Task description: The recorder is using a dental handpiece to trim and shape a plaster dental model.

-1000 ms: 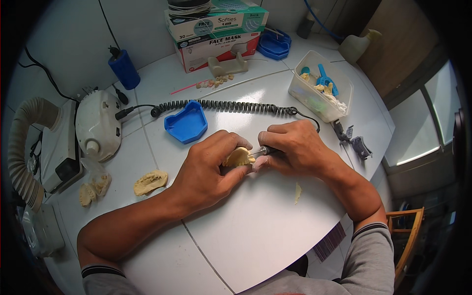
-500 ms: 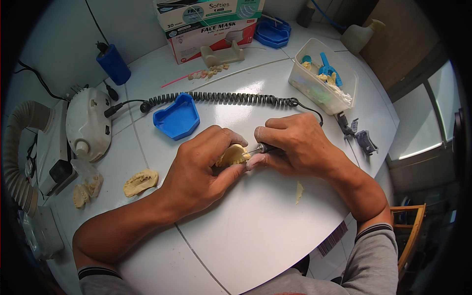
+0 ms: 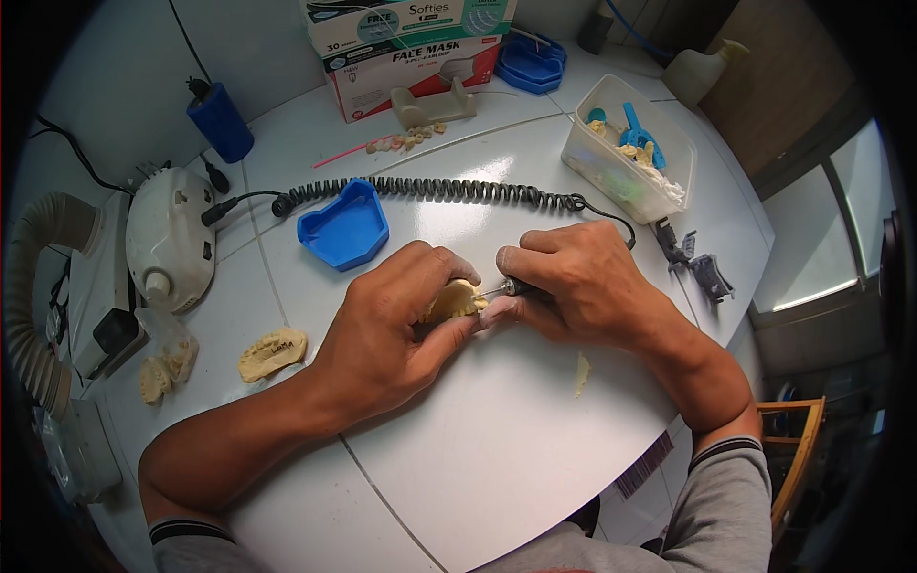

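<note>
My left hand (image 3: 399, 304) is closed around a yellowish plaster dental model (image 3: 449, 304), with the thumb below and the fingers over its top. Part of the model is hidden by that hand. In my right hand (image 3: 571, 277) is a rotary handpiece (image 3: 517, 286), pinched between thumb and fingers. Its thin metal bur points left and meets the right edge of the model. Pale dust coats the fingertips of both hands. A coiled black cord (image 3: 430, 189) runs behind the hands from the white control unit (image 3: 172, 239) toward the handpiece.
A blue plastic tray (image 3: 344, 229) lies beyond my left hand. Another plaster model (image 3: 272, 354) sits beside my left forearm. At the back right stands a clear tub (image 3: 621, 181) holding a blue scoop; a dark hinged articulator (image 3: 707, 275) is nearby. Face mask boxes (image 3: 411, 62) line the back.
Hardly anything differs. My right hand and the handpiece have shifted very slightly, and the cord's right end has moved a little to the right. The model stays in my left hand.
</note>
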The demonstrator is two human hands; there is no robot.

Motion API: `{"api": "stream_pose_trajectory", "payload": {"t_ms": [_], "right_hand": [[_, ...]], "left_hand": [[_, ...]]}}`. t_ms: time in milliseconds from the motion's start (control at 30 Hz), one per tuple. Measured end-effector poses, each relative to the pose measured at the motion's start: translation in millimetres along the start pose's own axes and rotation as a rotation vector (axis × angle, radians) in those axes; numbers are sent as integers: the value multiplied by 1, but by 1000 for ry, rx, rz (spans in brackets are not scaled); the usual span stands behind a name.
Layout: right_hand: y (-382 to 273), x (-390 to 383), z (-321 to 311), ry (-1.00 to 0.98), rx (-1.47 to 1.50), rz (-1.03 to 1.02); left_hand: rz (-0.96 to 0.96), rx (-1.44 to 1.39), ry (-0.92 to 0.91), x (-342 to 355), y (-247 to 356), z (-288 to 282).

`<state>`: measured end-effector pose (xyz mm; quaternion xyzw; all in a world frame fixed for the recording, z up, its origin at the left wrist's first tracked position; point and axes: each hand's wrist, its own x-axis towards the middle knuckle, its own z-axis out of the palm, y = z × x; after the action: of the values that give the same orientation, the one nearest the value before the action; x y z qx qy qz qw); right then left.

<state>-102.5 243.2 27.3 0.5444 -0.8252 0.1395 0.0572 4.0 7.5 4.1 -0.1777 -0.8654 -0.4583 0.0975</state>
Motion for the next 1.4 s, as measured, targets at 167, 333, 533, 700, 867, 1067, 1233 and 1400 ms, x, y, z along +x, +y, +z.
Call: {"api": "stream_pose_trajectory", "payload": {"t_ms": [167, 333, 533, 700, 867, 1067, 1233, 1400], "right_hand": [[-1, 1, 0, -18, -13, 1], [-2, 0, 0, -15, -16, 1], [-3, 0, -2, -43, -10, 15], [-3, 0, -2, -45, -9, 19], [-3, 0, -2, -55, -12, 20], [-3, 1, -5, -89, -24, 27], [-2, -1, 0, -42, -11, 25], [-2, 1, -2, -60, -10, 24]], "left_hand": [[-4, 1, -6, -1, 0, 0], [2, 2, -8, 0, 0, 0], [-5, -3, -10, 0, 0, 1], [-10, 12, -20, 0, 0, 1], [2, 2, -23, 0, 1, 0], [-12, 1, -29, 0, 2, 0], [-10, 12, -36, 0, 1, 1], [-17, 7, -43, -1, 1, 1]]}}
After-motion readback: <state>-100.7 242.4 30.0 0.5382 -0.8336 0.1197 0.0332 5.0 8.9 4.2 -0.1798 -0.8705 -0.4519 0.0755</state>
